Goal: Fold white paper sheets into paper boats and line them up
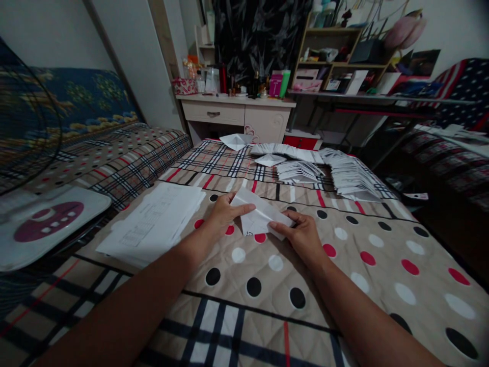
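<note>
A partly folded sheet of white paper point(257, 211) is held between both hands, just above the dotted bedspread. My left hand point(226, 210) pinches its left edge, thumb lying on top. At the lower right corner my right hand point(300, 229) grips it the same way, with the thumb on top and fingers beneath. Some dark print shows along the paper's lower edge. To the left lies a stack of printed sheets point(153, 219). Beyond the hands sit folded paper pieces point(300, 172) in a bundle, with a single folded paper boat shape point(270, 160) beside them.
A long curved row of folded papers point(353, 176) runs along the bed's far right. Another folded paper point(236, 141) lies near the far edge. A white plastic table point(95, 201) stands at the left. A dresser point(214, 109) and a shelf unit point(332, 63) are behind the bed.
</note>
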`<state>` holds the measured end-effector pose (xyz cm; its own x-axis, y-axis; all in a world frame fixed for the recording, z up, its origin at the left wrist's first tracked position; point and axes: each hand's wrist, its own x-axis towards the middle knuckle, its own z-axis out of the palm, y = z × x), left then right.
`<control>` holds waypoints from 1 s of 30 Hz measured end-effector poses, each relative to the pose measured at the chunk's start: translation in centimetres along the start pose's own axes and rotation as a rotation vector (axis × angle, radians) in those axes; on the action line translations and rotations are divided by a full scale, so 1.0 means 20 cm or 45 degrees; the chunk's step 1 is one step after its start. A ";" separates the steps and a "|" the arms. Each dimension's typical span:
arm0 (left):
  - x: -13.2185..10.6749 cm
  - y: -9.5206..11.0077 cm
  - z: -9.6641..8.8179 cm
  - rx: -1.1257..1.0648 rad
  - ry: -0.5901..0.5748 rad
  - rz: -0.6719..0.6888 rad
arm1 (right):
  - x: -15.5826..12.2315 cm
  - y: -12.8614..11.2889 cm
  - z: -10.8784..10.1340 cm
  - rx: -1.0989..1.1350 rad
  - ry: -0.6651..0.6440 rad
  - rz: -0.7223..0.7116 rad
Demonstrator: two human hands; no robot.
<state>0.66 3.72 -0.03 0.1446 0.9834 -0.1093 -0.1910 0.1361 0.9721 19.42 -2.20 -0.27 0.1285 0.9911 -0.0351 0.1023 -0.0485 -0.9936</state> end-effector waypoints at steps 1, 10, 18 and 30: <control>-0.01 0.00 0.01 -0.034 0.039 -0.020 | 0.00 0.00 0.00 0.001 -0.006 -0.006; -0.08 0.01 0.09 0.154 -0.024 0.061 | -0.01 -0.01 0.00 -0.076 -0.158 -0.134; -0.09 0.00 0.11 0.208 -0.110 0.100 | 0.00 0.01 0.01 0.047 -0.259 0.034; -0.05 -0.01 0.09 0.068 0.021 0.173 | 0.00 0.00 0.00 -0.046 -0.373 0.028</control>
<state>2.30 2.44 0.28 0.1048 0.9943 0.0208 -0.1557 -0.0043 0.9878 19.39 -2.25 -0.26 -0.1589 0.9831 -0.0912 0.1385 -0.0693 -0.9879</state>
